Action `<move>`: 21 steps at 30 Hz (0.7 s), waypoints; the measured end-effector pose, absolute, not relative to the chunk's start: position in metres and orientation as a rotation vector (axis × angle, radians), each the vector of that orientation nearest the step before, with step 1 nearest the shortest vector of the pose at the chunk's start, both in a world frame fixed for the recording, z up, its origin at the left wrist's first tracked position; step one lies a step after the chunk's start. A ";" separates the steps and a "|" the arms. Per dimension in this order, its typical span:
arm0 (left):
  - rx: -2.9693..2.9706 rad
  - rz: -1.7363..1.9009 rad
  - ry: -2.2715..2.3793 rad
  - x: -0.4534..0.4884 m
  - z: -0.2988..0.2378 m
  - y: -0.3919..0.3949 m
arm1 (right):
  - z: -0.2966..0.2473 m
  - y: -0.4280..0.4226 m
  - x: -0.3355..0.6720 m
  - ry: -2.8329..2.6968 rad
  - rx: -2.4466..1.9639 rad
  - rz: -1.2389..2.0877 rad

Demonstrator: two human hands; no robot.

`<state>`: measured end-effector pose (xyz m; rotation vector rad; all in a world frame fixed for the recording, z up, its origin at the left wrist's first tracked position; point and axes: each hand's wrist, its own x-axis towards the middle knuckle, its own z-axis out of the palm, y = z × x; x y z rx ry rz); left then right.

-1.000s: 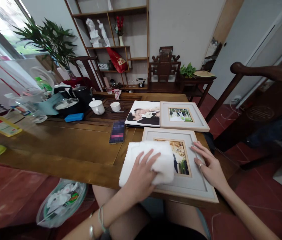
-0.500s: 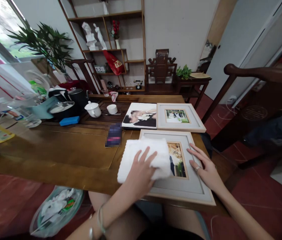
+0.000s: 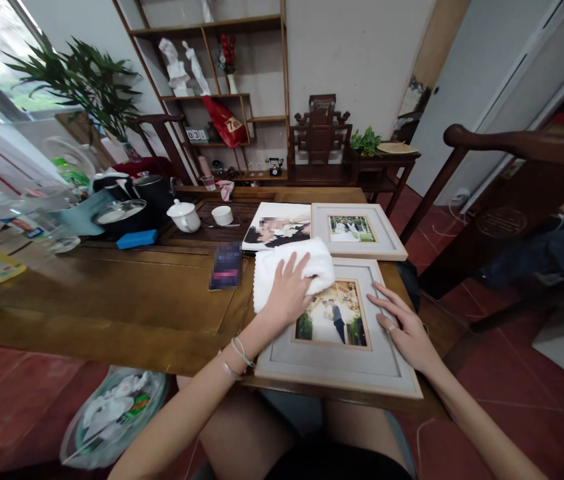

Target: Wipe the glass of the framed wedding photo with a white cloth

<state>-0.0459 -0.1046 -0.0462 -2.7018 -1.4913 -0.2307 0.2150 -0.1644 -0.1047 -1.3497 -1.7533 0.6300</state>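
A light wooden picture frame (image 3: 282, 367) with a grey mount lies flat at the near edge of the table; its photo (image 3: 332, 317) of a couple is uncovered. My left hand (image 3: 289, 287) presses a folded white towel (image 3: 275, 263) over the frame's upper left part, fingers spread on the cloth and partly gripping it. On the frame's right side rests my right hand (image 3: 402, 327), fingers stretched out over the border. Beyond are a second framed photo (image 3: 395, 243) and a white-covered photo print or album (image 3: 257, 233).
A dark patterned phone-like item (image 3: 226, 267) lies left of the towel. Farther left are a lidded white teapot (image 3: 183, 215), a white cup (image 3: 222, 215), a blue sponge-like block (image 3: 137, 239) and a black pot (image 3: 122, 217). A lined bin (image 3: 117, 420) stands below the table edge.
My left hand has slid the towel up and away from me across the frame, uncovering the photo. My right hand stays on the frame's right side.
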 end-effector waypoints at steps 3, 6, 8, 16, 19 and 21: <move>-2.768 -0.127 -1.421 -0.049 -0.046 -0.123 | -0.104 -0.165 0.213 -1.715 -1.370 0.638; -2.892 -0.093 -1.345 -0.053 -0.044 -0.172 | -0.103 -0.165 0.210 -1.677 -1.377 0.631; -2.993 -0.115 -1.266 -0.055 -0.043 -0.210 | -0.103 -0.165 0.207 -1.655 -1.380 0.618; -2.873 -0.189 -1.401 -0.059 -0.050 -0.225 | -0.103 -0.165 0.205 -1.698 -1.361 0.616; -2.659 -0.251 -1.571 -0.065 -0.049 -0.174 | -0.103 -0.165 0.207 -1.725 -1.347 0.607; -2.595 -0.278 -1.585 -0.067 -0.047 -0.142 | -0.104 -0.165 0.207 -1.733 -1.340 0.603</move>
